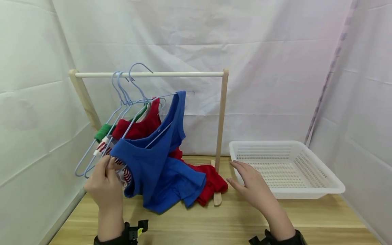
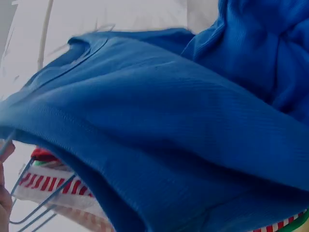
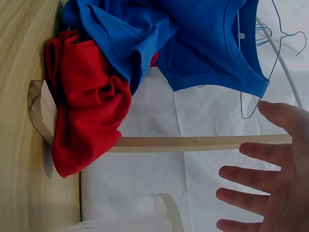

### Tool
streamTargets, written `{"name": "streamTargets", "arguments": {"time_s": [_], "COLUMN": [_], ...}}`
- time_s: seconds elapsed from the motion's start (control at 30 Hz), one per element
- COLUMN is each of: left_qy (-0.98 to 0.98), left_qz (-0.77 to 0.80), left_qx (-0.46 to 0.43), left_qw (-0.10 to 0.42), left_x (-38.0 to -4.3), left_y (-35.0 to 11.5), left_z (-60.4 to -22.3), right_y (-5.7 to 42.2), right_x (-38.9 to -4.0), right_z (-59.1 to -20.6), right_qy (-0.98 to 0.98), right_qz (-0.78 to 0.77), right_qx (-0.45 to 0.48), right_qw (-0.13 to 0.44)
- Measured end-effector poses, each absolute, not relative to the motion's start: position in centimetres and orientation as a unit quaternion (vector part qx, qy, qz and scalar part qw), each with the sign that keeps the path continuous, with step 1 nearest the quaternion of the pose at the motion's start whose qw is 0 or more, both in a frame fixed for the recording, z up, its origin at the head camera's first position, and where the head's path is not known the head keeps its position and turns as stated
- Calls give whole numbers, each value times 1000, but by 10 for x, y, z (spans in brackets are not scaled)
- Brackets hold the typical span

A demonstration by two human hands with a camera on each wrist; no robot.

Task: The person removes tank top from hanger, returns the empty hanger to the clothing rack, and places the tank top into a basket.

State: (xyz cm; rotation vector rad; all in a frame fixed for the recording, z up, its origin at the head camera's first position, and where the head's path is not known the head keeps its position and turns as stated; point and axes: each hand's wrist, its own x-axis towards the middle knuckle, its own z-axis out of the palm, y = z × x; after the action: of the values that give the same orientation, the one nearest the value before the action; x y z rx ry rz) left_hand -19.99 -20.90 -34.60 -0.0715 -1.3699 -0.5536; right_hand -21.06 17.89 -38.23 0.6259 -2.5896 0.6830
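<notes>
A blue sleeveless top point(image 1: 162, 149) hangs from the front light-blue hanger point(image 1: 139, 89), its lower part resting in folds on the table. My left hand point(image 1: 105, 182) pinches the top at its left shoulder, by the hanger's end. In the left wrist view the blue fabric point(image 2: 154, 106) fills most of the picture, and only fingertips show at the left edge. To the right of the top, my right hand point(image 1: 252, 183) is in the air with fingers spread and holds nothing. In the right wrist view its thumb points toward the top's other shoulder strap point(image 3: 253, 87).
A wooden rack with a white rail point(image 1: 183, 74) carries several hangers. Red point(image 1: 215, 183), green point(image 1: 104, 132) and striped point(image 1: 102, 146) garments hang behind the blue top. A white plastic basket point(image 1: 309, 192) stands on the right of the wooden table point(image 1: 196, 224); white cloth point(image 1: 275, 85) surrounds it.
</notes>
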Motion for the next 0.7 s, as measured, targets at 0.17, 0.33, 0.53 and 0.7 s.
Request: {"name": "streamTargets", "arguments": {"time_s": [0.17, 0.33, 0.53, 0.7], "left_qy": [-638, -640, -635, -648], "left_qz": [-243, -225, -175, -182], "left_qx": [-86, -100, -82, -83], "left_qw": [726, 728, 748, 735], "left_x": [-197, -198, -197, -196], "left_y": [-217, -222, -223, -229], "left_z": [-347, -349, -344, -345], "right_y": [181, 183, 183, 183], "right_x": [-209, -209, -208, -207], "right_z": [-380, -379, -377, -376], "right_qy": [-921, -916, -914, -913], "right_qz": [240, 242, 245, 240], "right_qx": [221, 222, 224, 226], "right_qw": [213, 231, 233, 242]}}
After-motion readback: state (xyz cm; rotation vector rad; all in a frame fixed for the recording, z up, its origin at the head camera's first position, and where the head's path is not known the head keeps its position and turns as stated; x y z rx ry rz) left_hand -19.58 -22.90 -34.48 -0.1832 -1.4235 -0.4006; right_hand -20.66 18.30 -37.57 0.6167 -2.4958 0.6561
